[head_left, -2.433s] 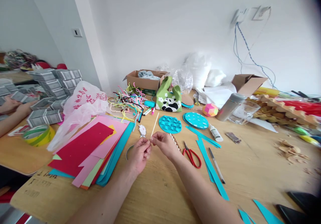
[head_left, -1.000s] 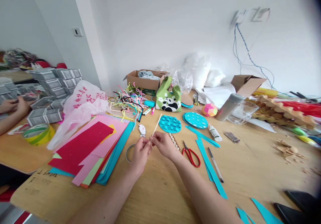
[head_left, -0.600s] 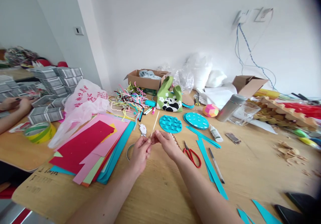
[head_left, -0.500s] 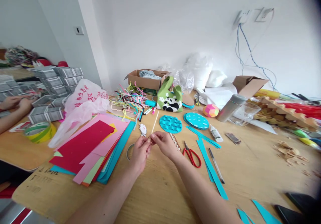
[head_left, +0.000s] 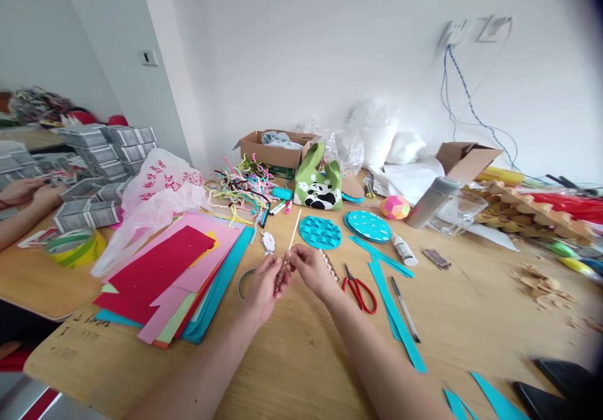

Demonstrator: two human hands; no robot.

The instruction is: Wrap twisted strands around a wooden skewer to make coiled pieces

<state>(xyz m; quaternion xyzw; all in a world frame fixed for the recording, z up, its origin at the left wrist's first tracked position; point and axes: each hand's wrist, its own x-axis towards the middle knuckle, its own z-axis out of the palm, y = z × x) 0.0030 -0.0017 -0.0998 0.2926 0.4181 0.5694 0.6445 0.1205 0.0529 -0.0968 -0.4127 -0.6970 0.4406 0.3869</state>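
My left hand [head_left: 267, 285] and my right hand [head_left: 308, 269] meet above the middle of the wooden table. Both have closed fingers around the lower part of a thin pale stick [head_left: 295, 228], which points up and away from me. Just beyond the hands, to the right, lies a blue scaly disc [head_left: 320, 232]. A small white cutout [head_left: 268, 242] rests to their left. Partly behind my left hand is a grey tape ring [head_left: 241, 287]. Beside my right hand are a string of beads [head_left: 331, 266] and red-handled scissors [head_left: 360, 291].
Coloured paper sheets [head_left: 160, 269] are piled at the left. Fuzzy craft stems [head_left: 245, 188] and a green panda bag [head_left: 318, 184] stand behind. Blue strips [head_left: 396, 313], a pen [head_left: 405, 310], a glue bottle [head_left: 405, 250] and a grey flask [head_left: 434, 203] occupy the right. Another person's hands [head_left: 35, 197] show at far left.
The stick's upper end has shifted slightly right and stands a little steeper. My fingers have moved slightly around its lower part, still close together.
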